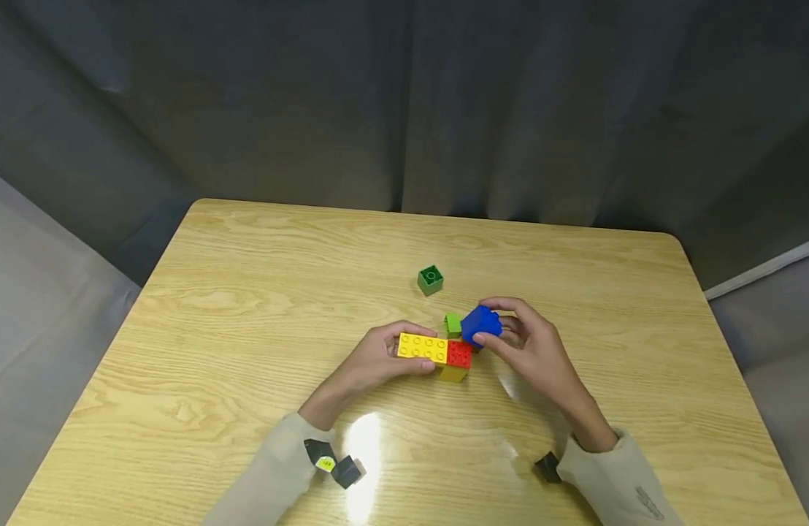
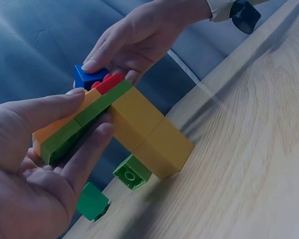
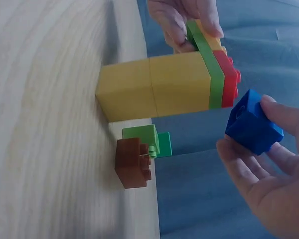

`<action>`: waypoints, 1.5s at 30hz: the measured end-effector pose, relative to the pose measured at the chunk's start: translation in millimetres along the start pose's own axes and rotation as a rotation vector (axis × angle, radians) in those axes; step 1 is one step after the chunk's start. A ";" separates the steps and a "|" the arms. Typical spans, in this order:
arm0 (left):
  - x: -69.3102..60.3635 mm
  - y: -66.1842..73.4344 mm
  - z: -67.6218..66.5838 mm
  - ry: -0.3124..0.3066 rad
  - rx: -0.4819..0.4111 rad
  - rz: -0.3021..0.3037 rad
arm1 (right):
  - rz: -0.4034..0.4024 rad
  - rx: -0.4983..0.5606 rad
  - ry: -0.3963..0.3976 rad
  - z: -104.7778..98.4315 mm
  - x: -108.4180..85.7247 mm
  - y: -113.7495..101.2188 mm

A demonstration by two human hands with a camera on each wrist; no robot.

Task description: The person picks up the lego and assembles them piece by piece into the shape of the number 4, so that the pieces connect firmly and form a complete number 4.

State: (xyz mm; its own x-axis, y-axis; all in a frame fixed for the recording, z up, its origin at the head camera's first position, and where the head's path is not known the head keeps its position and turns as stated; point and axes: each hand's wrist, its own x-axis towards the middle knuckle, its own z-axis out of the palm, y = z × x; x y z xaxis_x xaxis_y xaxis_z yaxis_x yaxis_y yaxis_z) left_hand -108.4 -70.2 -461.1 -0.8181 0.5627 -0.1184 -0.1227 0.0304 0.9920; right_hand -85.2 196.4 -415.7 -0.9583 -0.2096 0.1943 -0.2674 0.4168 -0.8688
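Observation:
My left hand (image 1: 385, 358) grips the overhanging end of a brick structure, where a yellow plate (image 1: 420, 347) and a red piece (image 1: 459, 353) lie side by side on a green layer (image 3: 208, 64). Two stacked yellow blocks (image 3: 154, 84) hold up the red end and stand on the table. In my right hand (image 1: 536, 354), a blue brick (image 1: 481, 325) is pinched between thumb and fingers, beside the red piece. The right wrist view shows a gap between blue and red, with the blue brick's hollow underside partly in sight.
Behind the structure, a light green brick (image 1: 453, 325) and a brown brick (image 3: 132, 163) sit close together on the table (image 1: 247, 292). A dark green brick (image 1: 430, 280) lies farther back, its hollow side up. A dark curtain (image 1: 404, 109) hangs behind the table.

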 end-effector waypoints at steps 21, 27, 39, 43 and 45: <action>4.4 3.8 9.4 0.018 -0.012 0.007 | -0.168 -0.054 -0.061 7.9 -12.3 -5.3; 4.5 3.5 11.3 0.025 -0.002 0.004 | -0.210 -0.081 -0.064 13.4 -13.1 -4.0; 5.0 1.8 11.0 0.012 -0.032 0.006 | -0.239 -0.139 -0.042 14.9 -14.1 -5.4; 5.1 0.4 10.5 0.002 -0.041 0.019 | -0.237 -0.145 -0.042 15.3 -13.4 -5.9; 5.1 0.0 10.5 0.002 -0.041 0.021 | -0.234 -0.143 -0.042 15.6 -13.1 -6.0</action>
State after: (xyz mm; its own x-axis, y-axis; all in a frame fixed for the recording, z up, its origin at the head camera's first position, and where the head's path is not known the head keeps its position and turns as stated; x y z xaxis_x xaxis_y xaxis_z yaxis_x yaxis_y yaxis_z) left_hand -106.6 -58.6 -461.3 -0.8220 0.5612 -0.0973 -0.1277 -0.0152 0.9917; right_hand -69.4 182.9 -420.2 -0.8646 -0.3498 0.3607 -0.4953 0.4726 -0.7289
